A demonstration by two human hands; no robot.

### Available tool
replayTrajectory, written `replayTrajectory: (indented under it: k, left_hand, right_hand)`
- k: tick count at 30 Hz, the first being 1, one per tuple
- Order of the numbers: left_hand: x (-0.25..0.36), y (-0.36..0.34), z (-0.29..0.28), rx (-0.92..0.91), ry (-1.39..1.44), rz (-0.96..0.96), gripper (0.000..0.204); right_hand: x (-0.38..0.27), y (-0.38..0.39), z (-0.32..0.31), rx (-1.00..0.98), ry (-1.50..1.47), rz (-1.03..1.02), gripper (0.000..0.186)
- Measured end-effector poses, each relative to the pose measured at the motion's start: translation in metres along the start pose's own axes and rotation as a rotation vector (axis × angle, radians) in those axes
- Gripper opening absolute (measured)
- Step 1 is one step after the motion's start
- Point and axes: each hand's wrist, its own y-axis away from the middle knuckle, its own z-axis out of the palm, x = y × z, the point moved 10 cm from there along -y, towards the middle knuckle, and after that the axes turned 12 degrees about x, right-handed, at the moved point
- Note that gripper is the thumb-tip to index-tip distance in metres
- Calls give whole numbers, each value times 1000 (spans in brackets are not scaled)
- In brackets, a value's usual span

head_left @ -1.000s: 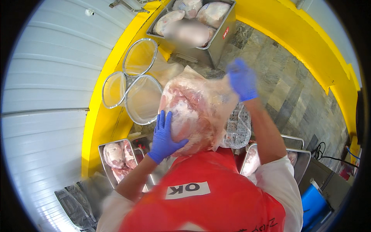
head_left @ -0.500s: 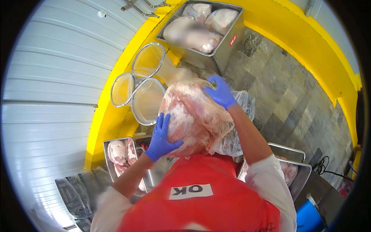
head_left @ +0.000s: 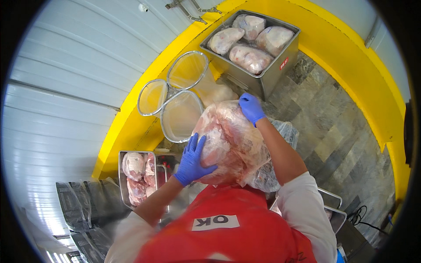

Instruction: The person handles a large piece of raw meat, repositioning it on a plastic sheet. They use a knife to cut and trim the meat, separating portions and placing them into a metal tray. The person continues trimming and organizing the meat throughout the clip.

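A large piece of raw, pink and white meat (head_left: pixel 226 142) lies in front of me, partly wrapped in clear film. My left hand (head_left: pixel 193 162), in a blue glove, rests on its left side with the fingers spread. At the upper right of the meat, my right hand (head_left: pixel 251 108), also gloved, is closed on the edge of the clear plastic bag (head_left: pixel 258 140). More crumpled clear plastic (head_left: pixel 285 133) sits just beyond the meat on the right.
Three metal hoops with clear bags (head_left: pixel 181 116) stand at the left behind the meat. A deep steel bin (head_left: pixel 274 76) with several wrapped meat pieces stands beyond. At the near left are a steel tray (head_left: pixel 123 188) of meat and black crates (head_left: pixel 72 204). A cable (head_left: pixel 359 219) lies at right.
My right hand's fingers have closed on the bag edge, where they were more spread before. My left hand stays on the meat. The whole view has shifted slightly.
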Motion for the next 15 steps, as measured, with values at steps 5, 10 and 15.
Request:
replayTrajectory:
  k: [5, 10, 15]
  left_hand:
    - [-6, -5, 0, -75, 35, 100, 118]
    - [-27, -22, 11, -170, 35, 96, 111]
    - [-18, -74, 33, -285, 81, 215, 113]
  right_hand:
    - [-28, 57, -56, 56, -312, 169, 14]
    - [-18, 112, -121, 264, -313, 153, 18]
    - [0, 150, -151, 424, -417, 221, 19]
